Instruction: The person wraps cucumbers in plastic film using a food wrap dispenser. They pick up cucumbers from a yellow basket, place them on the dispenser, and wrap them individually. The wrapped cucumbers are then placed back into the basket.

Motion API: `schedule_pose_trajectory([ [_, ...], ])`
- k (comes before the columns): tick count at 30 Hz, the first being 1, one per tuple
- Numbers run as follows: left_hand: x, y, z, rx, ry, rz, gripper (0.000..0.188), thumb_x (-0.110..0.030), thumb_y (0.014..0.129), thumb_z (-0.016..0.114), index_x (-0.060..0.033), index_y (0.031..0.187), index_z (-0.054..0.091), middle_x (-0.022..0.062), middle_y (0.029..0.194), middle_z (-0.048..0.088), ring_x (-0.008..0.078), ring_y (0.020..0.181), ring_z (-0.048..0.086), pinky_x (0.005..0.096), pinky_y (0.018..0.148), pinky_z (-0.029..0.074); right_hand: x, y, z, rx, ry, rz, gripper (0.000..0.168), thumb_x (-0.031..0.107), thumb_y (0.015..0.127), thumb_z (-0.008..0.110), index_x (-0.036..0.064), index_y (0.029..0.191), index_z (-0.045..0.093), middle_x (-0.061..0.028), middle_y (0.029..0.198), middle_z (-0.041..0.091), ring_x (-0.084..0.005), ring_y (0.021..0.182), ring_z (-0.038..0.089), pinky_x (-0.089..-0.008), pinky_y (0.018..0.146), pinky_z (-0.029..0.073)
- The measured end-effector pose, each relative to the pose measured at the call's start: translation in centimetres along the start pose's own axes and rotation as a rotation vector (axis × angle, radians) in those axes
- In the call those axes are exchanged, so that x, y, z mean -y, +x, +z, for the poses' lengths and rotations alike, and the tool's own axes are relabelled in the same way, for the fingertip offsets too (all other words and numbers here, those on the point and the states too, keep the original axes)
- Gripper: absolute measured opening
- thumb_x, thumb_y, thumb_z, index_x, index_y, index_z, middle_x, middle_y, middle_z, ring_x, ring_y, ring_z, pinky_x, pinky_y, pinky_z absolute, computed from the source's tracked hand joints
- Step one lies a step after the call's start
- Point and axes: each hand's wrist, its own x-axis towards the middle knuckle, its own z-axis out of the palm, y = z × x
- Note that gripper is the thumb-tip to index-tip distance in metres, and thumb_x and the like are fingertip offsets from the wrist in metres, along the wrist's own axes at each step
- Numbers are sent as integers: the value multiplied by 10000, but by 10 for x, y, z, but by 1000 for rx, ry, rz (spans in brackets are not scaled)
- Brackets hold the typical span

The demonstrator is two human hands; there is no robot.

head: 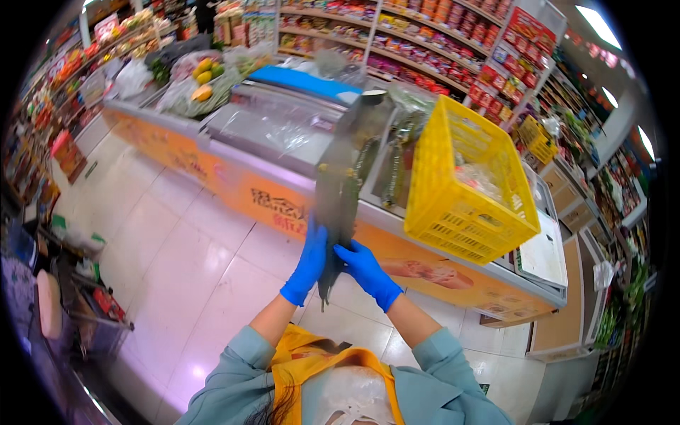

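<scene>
Both hands wear blue gloves and are in front of my waist. A long, dark, see-through plastic bag (340, 154) stretches from them over the freezer's front edge; green cucumbers (349, 194) show through its film. My left hand (312, 255) lies along the bag's left side, with its fingers pointing away from me. On the other side, my right hand (366, 268) grips the bag's near end between thumb and fingers. The loose tail of the bag hangs below the hands. Motion blur hides exactly how the cucumbers sit inside.
A chest freezer (249, 186) with an orange front spans the view. On it rest a yellow plastic crate (441, 207), more wrapped cucumbers (392, 180), a blue panel (303, 82) and bagged mangoes (204, 74). A cart-like stand (95, 319) is at the left.
</scene>
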Motion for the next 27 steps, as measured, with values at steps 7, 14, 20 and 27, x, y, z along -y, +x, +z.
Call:
schedule_pose_trajectory([
  [7,-41,24,-173,71,-138,-299,459,-246,870,602,14,1233,494,120,1119,588,183,1031,553,307,899,440,-54,102,117,-29,-96,20,461,182,845,650,22,1242,480,-80,1165,561,-187,1016,560,-316,882,455],
  [14,-83,36,-308,97,-1023,-356,537,-435,918,480,-164,1367,364,137,1279,492,282,1156,476,421,981,392,-44,194,228,79,-731,5,398,182,798,670,-2,1126,542,-140,1037,626,-188,909,611,-300,800,490],
  [20,-58,80,-336,-314,-710,-258,635,-465,937,430,-131,1431,212,123,1402,338,263,1271,347,394,1038,319,-70,234,271,29,-929,-174,455,281,817,657,-7,1145,527,-165,1053,621,-238,941,613,-336,813,478],
  [27,-80,121,-361,-366,-324,-246,634,-401,945,443,-135,1452,171,176,1393,352,292,1261,372,400,1046,309,-63,296,302,5,-757,-127,305,169,775,691,29,1004,546,-100,898,632,-219,842,632,-300,734,508],
])
